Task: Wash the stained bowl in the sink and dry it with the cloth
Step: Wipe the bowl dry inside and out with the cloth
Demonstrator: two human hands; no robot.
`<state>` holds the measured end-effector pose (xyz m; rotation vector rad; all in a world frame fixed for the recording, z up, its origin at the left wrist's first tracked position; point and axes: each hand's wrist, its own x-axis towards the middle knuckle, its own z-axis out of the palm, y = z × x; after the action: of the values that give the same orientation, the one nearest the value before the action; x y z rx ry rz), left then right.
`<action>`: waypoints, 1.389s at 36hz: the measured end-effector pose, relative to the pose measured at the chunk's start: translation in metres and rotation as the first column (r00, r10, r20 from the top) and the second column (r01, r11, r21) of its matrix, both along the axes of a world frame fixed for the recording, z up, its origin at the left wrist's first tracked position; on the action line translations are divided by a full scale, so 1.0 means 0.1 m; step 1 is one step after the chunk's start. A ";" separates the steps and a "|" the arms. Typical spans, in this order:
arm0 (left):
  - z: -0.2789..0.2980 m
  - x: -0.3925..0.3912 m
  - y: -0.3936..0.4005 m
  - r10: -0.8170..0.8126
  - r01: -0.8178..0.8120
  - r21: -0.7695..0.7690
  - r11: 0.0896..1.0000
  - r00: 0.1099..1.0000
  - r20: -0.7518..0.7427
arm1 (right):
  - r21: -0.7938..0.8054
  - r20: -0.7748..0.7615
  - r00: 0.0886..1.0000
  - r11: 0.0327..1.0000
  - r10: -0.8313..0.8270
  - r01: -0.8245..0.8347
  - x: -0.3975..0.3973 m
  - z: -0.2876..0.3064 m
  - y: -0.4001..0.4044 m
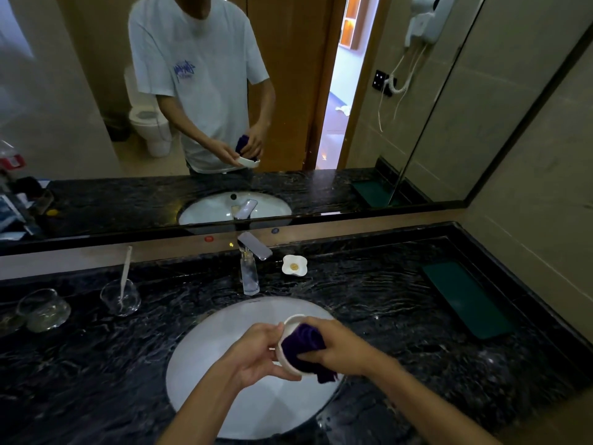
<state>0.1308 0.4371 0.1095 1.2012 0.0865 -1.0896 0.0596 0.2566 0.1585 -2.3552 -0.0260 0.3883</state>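
Over the white oval sink [211,364] I hold a small white bowl [290,326] tilted on its side, its opening turned to the right. My left hand [260,354] grips the bowl from the left and underneath. A dark purple cloth [303,343] is pressed into the bowl by my right hand [340,346], and one end of the cloth hangs below the rim. Most of the bowl's inside is hidden by the cloth. The mirror shows the same hold from the front.
A chrome tap [253,248] stands behind the sink, no water visibly running. A flower-shaped white dish [294,265] sits beside it. Two glass cups [120,297] [43,309] stand on the black marble counter [401,300] at left, a dark green tray [465,297] at right.
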 end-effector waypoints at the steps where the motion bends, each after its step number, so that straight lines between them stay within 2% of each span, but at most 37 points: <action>1: 0.00 -0.01 -0.01 -0.005 0.005 0.002 1.000 1.000 -0.003 | -0.026 -0.030 0.999 0.999 0.039 -0.040 0.03 0.03 -0.05; 4: 0.01 -0.02 -0.03 0.021 -0.021 -0.015 1.000 1.000 -0.018 | -0.223 -0.020 0.980 0.955 0.196 -0.195 0.10 0.14 -0.08; 8: 0.05 0.07 -0.05 0.063 -0.064 -0.041 0.997 0.998 -0.023 | -0.515 0.082 0.899 0.791 0.429 -0.331 0.12 0.20 -0.05; 11: 0.10 0.11 -0.03 0.057 -0.058 -0.038 0.998 0.998 -0.026 | -0.608 0.058 0.861 0.702 0.505 -0.371 0.11 0.22 -0.06; 14: 0.09 0.11 -0.03 0.044 -0.044 -0.023 0.999 0.999 -0.026 | -0.563 -0.005 0.860 0.709 0.510 -0.424 0.11 0.25 -0.06; 18: 0.09 0.04 -0.08 -0.021 0.021 0.011 1.000 1.000 0.007 | -0.350 -0.064 0.921 0.856 0.384 -0.381 0.09 0.20 -0.11; 20: 0.10 0.00 -0.11 -0.040 0.039 0.046 0.998 0.999 0.034 | -0.217 -0.079 0.962 0.937 0.261 -0.272 0.06 0.13 -0.12; 23: 0.09 -0.06 -0.17 -0.036 0.030 0.082 0.996 0.997 0.062 | -0.071 -0.002 0.999 0.997 0.039 -0.039 -0.01 -0.05 -0.08; 26: 0.09 -0.11 -0.23 -0.004 -0.004 0.094 0.996 0.997 0.079 | 0.012 0.055 0.970 0.972 -0.235 0.235 -0.07 -0.21 0.02; 28: 0.07 -0.14 -0.27 0.029 -0.036 0.095 0.995 0.997 0.071 | 0.037 0.052 0.946 0.948 -0.318 0.317 -0.10 -0.25 0.10; 30: 0.04 -0.15 -0.30 0.069 -0.075 0.084 0.994 0.996 0.064 | -0.019 0.082 0.948 0.951 -0.307 0.309 -0.12 -0.27 0.16; 34: 0.00 -0.13 -0.30 0.101 -0.106 0.067 0.992 0.992 0.076 | -0.242 0.205 0.968 0.951 -0.146 0.194 -0.12 -0.26 0.16; 38: 0.01 -0.08 -0.23 0.087 -0.091 0.051 0.995 0.994 0.072 | -0.363 0.153 0.980 0.930 0.127 -0.064 -0.08 -0.16 -0.03; 41: 0.03 -0.09 -0.23 0.053 -0.055 0.030 0.998 0.995 0.079 | -0.406 0.173 0.960 0.904 0.221 -0.135 -0.09 -0.13 -0.12; 44: 0.04 -0.11 -0.27 0.078 -0.079 0.019 0.997 0.994 0.073 | -0.392 0.204 0.960 0.915 0.192 -0.099 -0.11 -0.14 -0.12; 50: 0.05 -0.15 -0.32 0.134 -0.133 -0.014 0.991 0.988 0.082 | -0.306 0.306 0.952 0.943 -0.030 0.128 -0.17 -0.23 0.00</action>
<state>0.1160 0.4049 0.1145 1.2139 0.0966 -0.9208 0.0422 0.2570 0.1353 -2.7106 -0.0090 -0.0103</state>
